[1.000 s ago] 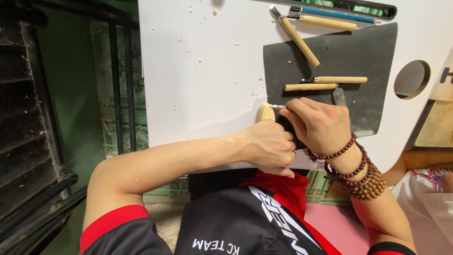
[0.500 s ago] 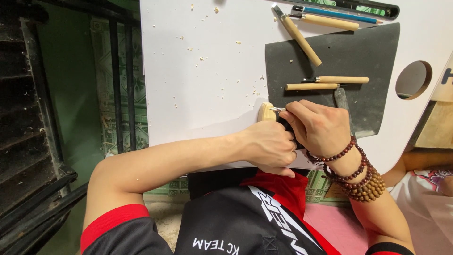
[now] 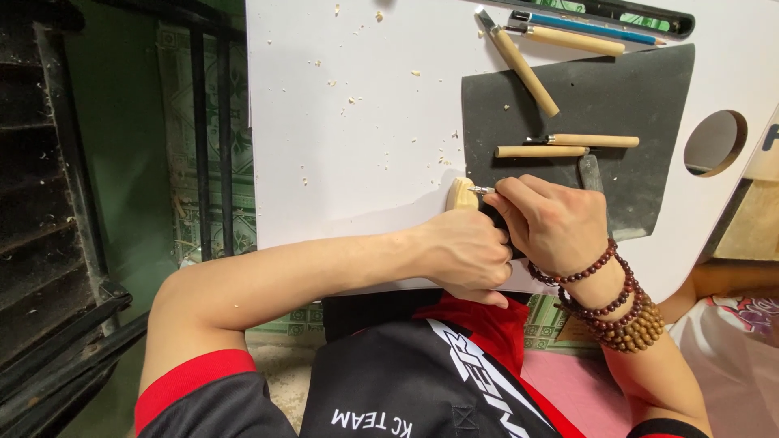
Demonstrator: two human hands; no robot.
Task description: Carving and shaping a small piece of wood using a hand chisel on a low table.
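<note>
Two hands meet at the near edge of the white desk (image 3: 341,122), and I see both busy on one small piece. My left hand (image 3: 466,247) has its grip closed around a pale wooden piece (image 3: 462,193), which sits at the desk's edge just left of the dark mat (image 3: 641,89); only its rounded top shows above my fingers. My right hand (image 3: 552,219) has a tight, narrow grip on a carving tool, whose metal tip (image 3: 480,191) touches the wood; the handle is hidden in my fist. Beaded bracelets (image 3: 608,300) circle that wrist. On the mat lie two wooden-handled tools (image 3: 568,146) side by side, and a third (image 3: 523,65) lies tilted across its upper edge. A blue pencil (image 3: 600,28) rests further back. Wood chips (image 3: 357,97) dot the desk.
</note>
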